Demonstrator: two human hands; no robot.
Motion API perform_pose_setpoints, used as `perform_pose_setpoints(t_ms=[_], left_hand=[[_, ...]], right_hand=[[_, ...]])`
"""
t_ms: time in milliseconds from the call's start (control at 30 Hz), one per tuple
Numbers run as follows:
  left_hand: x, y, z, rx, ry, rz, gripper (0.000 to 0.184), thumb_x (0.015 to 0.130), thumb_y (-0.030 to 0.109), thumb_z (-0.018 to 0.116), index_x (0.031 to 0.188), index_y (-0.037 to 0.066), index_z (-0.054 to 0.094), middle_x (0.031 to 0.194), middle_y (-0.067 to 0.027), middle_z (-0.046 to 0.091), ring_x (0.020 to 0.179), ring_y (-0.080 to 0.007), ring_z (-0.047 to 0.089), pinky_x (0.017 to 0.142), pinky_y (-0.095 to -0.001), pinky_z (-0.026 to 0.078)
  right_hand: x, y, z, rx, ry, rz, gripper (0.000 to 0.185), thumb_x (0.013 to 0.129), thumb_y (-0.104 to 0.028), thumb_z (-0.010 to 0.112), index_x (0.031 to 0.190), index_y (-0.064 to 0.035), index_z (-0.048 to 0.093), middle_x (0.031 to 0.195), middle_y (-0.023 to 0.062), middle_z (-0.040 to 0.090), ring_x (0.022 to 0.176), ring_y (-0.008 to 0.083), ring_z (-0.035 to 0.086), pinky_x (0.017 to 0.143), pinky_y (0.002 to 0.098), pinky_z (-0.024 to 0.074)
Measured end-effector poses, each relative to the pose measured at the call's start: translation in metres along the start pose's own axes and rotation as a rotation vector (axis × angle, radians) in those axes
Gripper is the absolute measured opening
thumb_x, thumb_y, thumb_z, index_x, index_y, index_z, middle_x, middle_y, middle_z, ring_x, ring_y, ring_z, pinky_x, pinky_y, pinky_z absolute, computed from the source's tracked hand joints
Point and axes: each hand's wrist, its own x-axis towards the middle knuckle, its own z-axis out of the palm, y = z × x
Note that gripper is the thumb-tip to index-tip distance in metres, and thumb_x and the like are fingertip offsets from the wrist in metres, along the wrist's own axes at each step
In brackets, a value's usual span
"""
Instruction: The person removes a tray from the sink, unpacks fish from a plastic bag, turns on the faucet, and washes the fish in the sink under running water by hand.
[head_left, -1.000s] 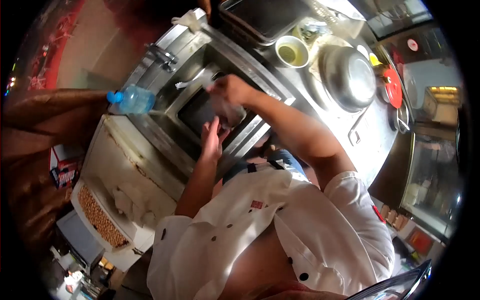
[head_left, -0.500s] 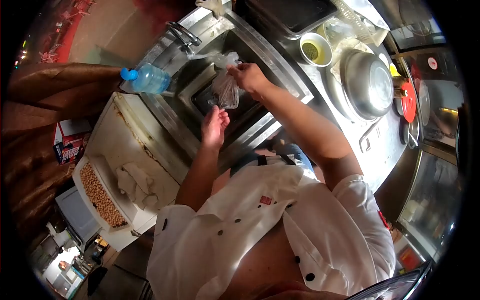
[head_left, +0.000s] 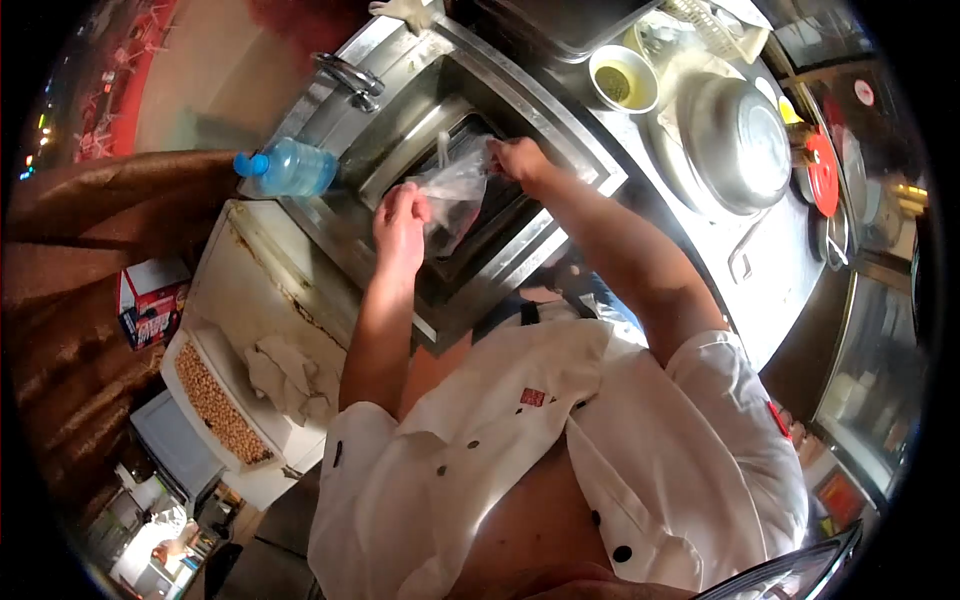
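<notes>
A clear plastic bag (head_left: 455, 195) hangs stretched between my two hands over the metal sink (head_left: 400, 115). My left hand (head_left: 401, 222) pinches the bag's left edge, fingers pressed together. At its upper right edge, my right hand (head_left: 518, 160) grips the plastic. Something dark or reddish shows through the lower part of the bag, but I cannot make out what it is. Below the bag, a dark tray (head_left: 500, 200) lies in the sink.
A faucet (head_left: 350, 78) and a blue-capped bottle (head_left: 293, 168) stand at the sink's left. On the right counter are a white cup (head_left: 622, 80) and a steel bowl (head_left: 735, 145). A bin of beige pellets (head_left: 215, 405) sits lower left, beside a cloth (head_left: 290, 375).
My left hand has moved up and left and now grips the bag, where half a second ago it was just below it. The bag is now spread wider between both hands.
</notes>
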Motion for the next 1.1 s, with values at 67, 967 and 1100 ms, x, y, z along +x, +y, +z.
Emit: perform_pose_setpoints(t_ms=[67,967,1100], left_hand=[[0.018,-0.016,-0.012,-0.016,0.016,-0.034,0.022,0.094,0.015,0.058,0.073,0.008,0.052,0.068,-0.0003,0.049,0.063,-0.0111,0.044,0.059,-0.0270,0.036],[0.026,0.000,-0.052,0.896,-0.099,0.297,0.053,0.090,0.022,0.065,0.135,0.006,0.045,0.115,-0.0072,0.054,0.097,-0.0194,0.052,0.089,-0.0312,0.044],[0.054,-0.044,-0.087,1.519,-0.285,0.378,0.045,0.085,0.024,0.064,0.124,0.004,0.054,0.108,-0.0220,0.060,0.102,-0.0426,0.057,0.088,-0.0470,0.046]], right_hand=[[-0.005,0.025,-0.008,0.013,0.012,0.015,0.030,0.092,-0.031,0.062,0.087,-0.0011,0.065,0.078,0.0045,0.062,0.063,0.0140,0.058,0.054,0.0267,0.0433],[-0.104,-0.077,0.032,-0.618,-0.150,-1.074,0.015,0.084,-0.016,0.068,0.097,-0.0072,0.067,0.082,0.0179,0.065,0.073,0.0374,0.062,0.065,0.0416,0.0501],[-0.100,-0.092,0.035,-0.557,-0.188,-1.074,0.019,0.086,-0.024,0.069,0.097,-0.0076,0.068,0.081,0.0186,0.065,0.070,0.0370,0.060,0.064,0.0402,0.0493]])
